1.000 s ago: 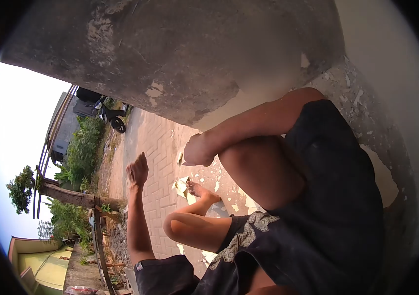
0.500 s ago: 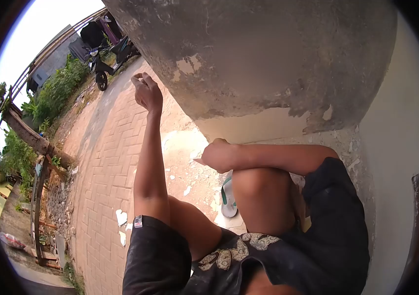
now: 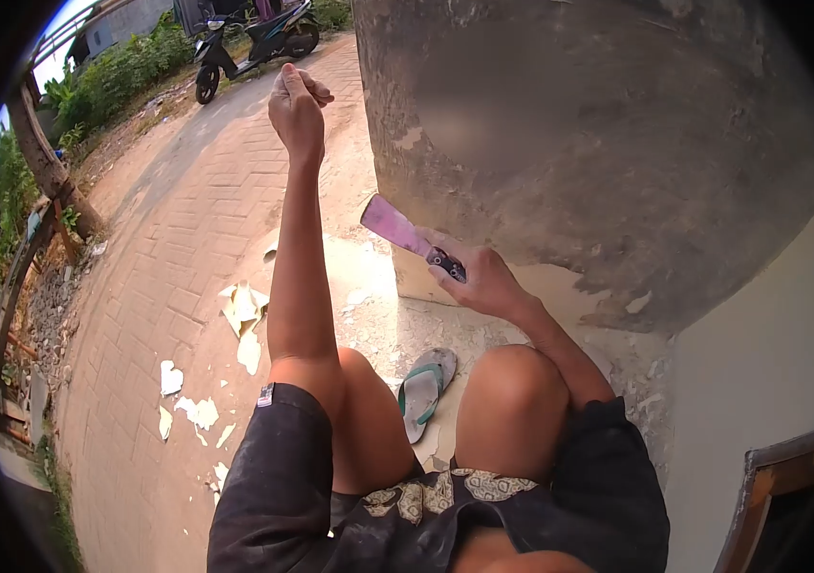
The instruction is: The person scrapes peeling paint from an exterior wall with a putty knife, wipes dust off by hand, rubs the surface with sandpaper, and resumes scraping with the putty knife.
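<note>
My right hand (image 3: 491, 285) is wrapped round the black handle of a putty knife (image 3: 396, 225). Its broad blade, with a pinkish-purple sheen, points up and left past the wall's corner. Behind the hand is the grey plastered wall (image 3: 560, 143), its coating peeled to a pale layer along the bottom. My left hand (image 3: 299, 110) is raised on an outstretched arm over the paved lane, left of the wall and apart from it. Its fingers are curled in; whether anything is inside them is hidden.
Peeled paint flakes (image 3: 199, 413) and a larger curled piece (image 3: 243, 306) lie on the paving (image 3: 130, 382). A sandal (image 3: 426, 392) is on the ground between my knees. A motorbike (image 3: 254, 43) stands up the lane. At right are a pale wall (image 3: 751, 363) and a wooden frame (image 3: 760, 487).
The view has swung, so the wall sits further right. My right hand has moved forward from over my knee, and the putty knife's blade now shows plainly. My left hand stays raised, its fingers turned differently.
</note>
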Available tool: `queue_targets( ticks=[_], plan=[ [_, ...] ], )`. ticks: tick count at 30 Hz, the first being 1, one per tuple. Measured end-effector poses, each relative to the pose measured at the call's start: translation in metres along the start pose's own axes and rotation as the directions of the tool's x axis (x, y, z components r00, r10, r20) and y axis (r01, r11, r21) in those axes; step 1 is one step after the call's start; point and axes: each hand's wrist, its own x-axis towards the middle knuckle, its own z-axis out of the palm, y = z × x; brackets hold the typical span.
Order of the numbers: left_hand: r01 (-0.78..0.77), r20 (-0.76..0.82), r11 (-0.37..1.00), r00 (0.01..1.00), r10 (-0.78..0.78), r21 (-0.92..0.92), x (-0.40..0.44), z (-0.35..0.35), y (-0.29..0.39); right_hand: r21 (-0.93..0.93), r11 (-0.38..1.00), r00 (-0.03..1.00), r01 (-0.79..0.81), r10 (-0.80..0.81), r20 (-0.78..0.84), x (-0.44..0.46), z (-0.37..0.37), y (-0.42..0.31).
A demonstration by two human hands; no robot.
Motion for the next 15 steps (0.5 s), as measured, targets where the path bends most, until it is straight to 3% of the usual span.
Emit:
queue_targets(
  ticks=[3,7,9,11,15],
  plan=[
    [-0.084,0.052,0.996,0.995,0.085,-0.014,0.004,-0.002,0.016,-0.002,1.0,1.0,0.029,-0.029,-0.008,0.0,-0.002,0.005],
    [-0.06,0.171,0.966,0.985,0.017,0.251,-0.008,-0.023,0.017,0.024,1.0,0.99,0.015,-0.012,-0.138,0.001,-0.008,0.017],
    [-0.092,0.232,0.827,0.971,-0.048,0.555,-0.03,-0.05,-0.006,0.108,0.993,0.969,0.04,-0.013,-0.246,-0.002,-0.016,0.015],
    [-0.004,0.195,0.794,0.97,-0.145,0.608,-0.063,-0.092,-0.037,0.135,0.991,0.948,0.009,0.035,-0.316,-0.007,-0.019,0.022],
    [0.34,0.012,0.663,0.885,-0.466,0.667,-0.145,-0.208,-0.087,0.279,0.96,0.942,0.003,0.091,-0.324,-0.02,-0.012,0.03]
  ],
)
